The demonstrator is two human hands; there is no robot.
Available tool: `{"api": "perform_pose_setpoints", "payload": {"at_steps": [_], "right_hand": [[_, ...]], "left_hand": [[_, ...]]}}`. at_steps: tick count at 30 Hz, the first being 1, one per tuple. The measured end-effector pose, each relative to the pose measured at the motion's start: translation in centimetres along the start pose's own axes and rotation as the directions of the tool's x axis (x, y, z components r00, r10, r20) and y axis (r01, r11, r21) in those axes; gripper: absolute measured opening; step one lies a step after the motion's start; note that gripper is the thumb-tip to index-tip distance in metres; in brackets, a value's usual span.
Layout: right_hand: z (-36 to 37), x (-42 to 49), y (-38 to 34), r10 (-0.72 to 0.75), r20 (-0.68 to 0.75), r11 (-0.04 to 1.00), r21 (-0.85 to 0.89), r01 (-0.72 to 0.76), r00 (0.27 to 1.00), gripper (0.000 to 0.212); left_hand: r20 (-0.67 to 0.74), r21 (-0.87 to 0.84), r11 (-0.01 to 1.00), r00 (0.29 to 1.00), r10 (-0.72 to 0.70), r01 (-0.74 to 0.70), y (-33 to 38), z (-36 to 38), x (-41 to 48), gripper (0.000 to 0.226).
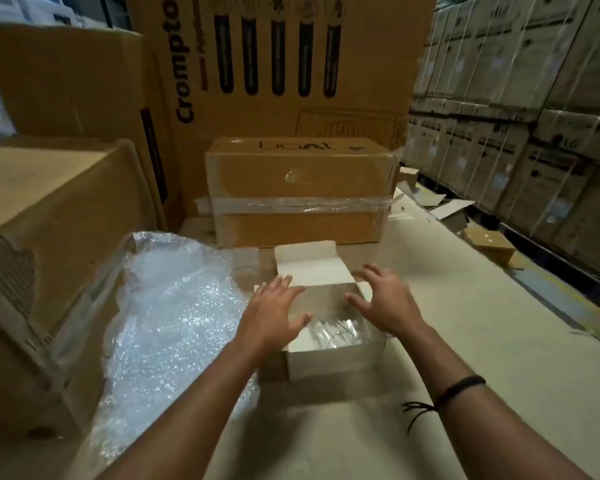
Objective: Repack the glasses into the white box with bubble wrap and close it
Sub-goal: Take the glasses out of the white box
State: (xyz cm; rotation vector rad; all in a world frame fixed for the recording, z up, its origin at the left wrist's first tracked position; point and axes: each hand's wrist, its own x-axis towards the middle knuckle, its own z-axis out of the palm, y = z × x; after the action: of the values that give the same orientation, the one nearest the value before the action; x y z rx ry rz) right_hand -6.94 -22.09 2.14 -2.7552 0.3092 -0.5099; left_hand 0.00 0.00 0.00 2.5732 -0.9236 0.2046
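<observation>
- Stacked brown cartons (298, 192) fill the warehouse beyond my hands.
- Head view: my left hand (274, 313) and right hand (385, 303) hover spread, gripping nothing, over the open white box (333, 362) between them; the glasses (336, 332) glint inside.
- Bubble wrap (174, 306) lies left of my left hand. I judge padding comes next, then folding down the lid flap (309, 261).

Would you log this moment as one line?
white box open, glass inside | left hand open | right hand open | bubble wrap outside, left

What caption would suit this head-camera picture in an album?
Left hand and right hand spread over the open white box, glasses inside, bubble wrap beside it.
</observation>
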Motion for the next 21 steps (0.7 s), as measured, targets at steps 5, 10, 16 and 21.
{"api": "perform_pose_setpoints", "payload": {"at_steps": [5, 10, 16, 21], "right_hand": [[3.6, -1.0, 2.9, 0.062, 0.288, 0.997, -0.059, -0.046, 0.956, 0.065], [4.6, 0.8, 4.0, 0.033, 0.329, 0.999, -0.031, -0.024, 0.944, 0.067], [4.0, 3.2, 5.1, -0.005, 0.307, 0.998, -0.059, 0.024, 0.952, 0.063], [3.5, 5.4, 4.4, -0.01, 0.383, 0.967, -0.233, 0.107, 0.924, 0.064]], "left_hand": [[0.137, -0.048, 0.992, 0.985, -0.107, 0.115, -0.3, 3.4, -0.1, 0.06], [0.208, 0.002, 0.987, 0.965, -0.159, 0.162, -0.9, 4.2, 1.3, 0.064], [0.32, 0.226, 0.974, 0.943, -0.092, 0.019, -0.2, 3.4, 3.2, 0.066], [0.473, 0.261, 0.936, 0.876, 0.09, -0.237, 1.4, 2.8, 6.0, 0.085]]}}
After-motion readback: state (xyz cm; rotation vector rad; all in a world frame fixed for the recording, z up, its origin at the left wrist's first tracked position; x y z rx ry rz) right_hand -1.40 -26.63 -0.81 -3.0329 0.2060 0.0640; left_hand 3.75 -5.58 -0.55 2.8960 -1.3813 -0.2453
